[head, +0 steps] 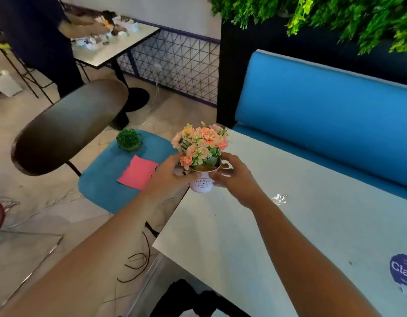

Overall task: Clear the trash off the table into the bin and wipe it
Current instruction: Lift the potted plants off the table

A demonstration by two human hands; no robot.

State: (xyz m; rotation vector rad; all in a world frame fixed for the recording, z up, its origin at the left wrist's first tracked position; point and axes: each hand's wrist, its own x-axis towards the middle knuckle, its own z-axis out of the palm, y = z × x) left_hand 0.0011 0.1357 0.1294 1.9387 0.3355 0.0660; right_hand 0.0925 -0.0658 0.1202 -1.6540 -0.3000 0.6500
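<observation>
head: pale table [289, 236], white flower pot [201, 184]

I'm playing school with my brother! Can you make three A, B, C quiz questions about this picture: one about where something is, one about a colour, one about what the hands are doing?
1. Where does the pink cloth lie? A) on the floor B) on the blue chair seat C) on the bench
2. What colour is the flower pot? A) white B) black C) green
3. What is happening to the flower pot? A) it lies tipped over B) it stands untouched C) the left hand and right hand hold it
Answers: 1 B, it rests on the seat beside a small green plant. 2 A, its wall is white with dark lettering. 3 C, fingers of both curl round it.
</observation>
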